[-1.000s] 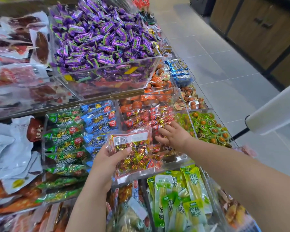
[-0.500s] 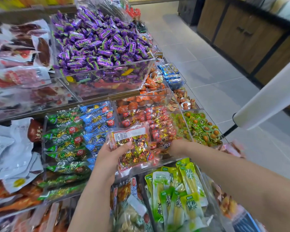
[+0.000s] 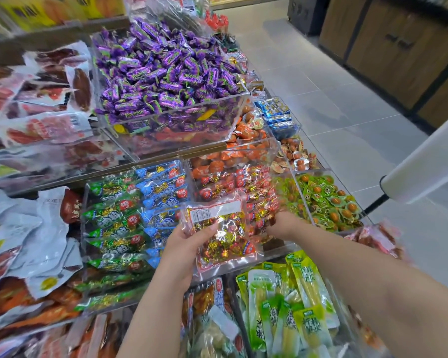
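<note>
**Position.** One bag [image 3: 221,235] of wrapped sweets is held in the air above the front edge of a clear bin [image 3: 279,248] on the display shelf. It is just in front of the red packets [image 3: 233,182] that fill the bin.

**Orientation.** The bag's long axis runs away from the person and leans slightly to the left at the far end. The end with the single white label [image 3: 212,213] points away, toward the tray of purple sweets [image 3: 166,71]. The opposite end points back toward the person. The flat face of the bag is turned up to the camera.

**Left hand.** The left hand [image 3: 184,245] grips the bag at its left edge. The thumb [image 3: 203,230] lies across the front face just below the label, and the fingers are curled behind the bag, out of view.

**Right hand.** The right hand [image 3: 282,224] is lowered among the red packets, just to the right of the bag. Its fingers are blurred and partly covered, so it cannot be told whether they hold a packet.

**Count.** One bag, two hands, one label.

**Surroundings.** Green packets [image 3: 114,215] and blue packets [image 3: 163,187] lie in the bin to the left. One white roll [image 3: 424,161] juts in from the right.
</note>
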A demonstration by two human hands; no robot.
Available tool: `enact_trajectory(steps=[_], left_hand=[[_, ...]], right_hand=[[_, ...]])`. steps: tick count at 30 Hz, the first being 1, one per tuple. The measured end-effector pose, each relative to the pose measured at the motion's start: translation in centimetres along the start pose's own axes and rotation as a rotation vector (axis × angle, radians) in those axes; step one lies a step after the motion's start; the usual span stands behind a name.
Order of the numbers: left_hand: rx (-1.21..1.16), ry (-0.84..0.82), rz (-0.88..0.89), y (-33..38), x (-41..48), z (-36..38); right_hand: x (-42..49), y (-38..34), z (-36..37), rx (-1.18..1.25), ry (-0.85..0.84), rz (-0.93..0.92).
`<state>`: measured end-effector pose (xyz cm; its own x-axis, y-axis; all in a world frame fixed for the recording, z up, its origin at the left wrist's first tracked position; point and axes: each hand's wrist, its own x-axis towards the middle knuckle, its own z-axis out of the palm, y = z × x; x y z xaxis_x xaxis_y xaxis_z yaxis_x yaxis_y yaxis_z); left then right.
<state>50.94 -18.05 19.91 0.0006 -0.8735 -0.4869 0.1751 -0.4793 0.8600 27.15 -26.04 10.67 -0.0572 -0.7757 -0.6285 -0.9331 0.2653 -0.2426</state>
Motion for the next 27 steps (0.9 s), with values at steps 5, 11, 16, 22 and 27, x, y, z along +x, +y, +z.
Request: enact_trajectory(steps=[5,11,16,22,27], left_hand=[[0.011,0.029,-0.03,-0.2,0.6,1.2],[0.047,0.055,-0.034,-0.1,0.6,2.8],[-0.039,0.133,-0.107,1.0,0.3,4.1],[-0.017,0.099,-0.183,1.6,0.4,4.1],[0.087,0.155,-0.157,2.0,0.0,4.6]], right_hand=[[-1.9,0.0,-1.3,-0.064,-0.088,-0.027],[-8.0,-1.3,-5.2,0.842,-0.061,-0.187],[-11.9,-1.7,-3.6,0.266,0.193,-0.568],[-11.9,-2.2,-3.5,-0.26,0.463,-0.904],[-12.2,-2.7,-2.1,-0.173,0.561,-0.94]])
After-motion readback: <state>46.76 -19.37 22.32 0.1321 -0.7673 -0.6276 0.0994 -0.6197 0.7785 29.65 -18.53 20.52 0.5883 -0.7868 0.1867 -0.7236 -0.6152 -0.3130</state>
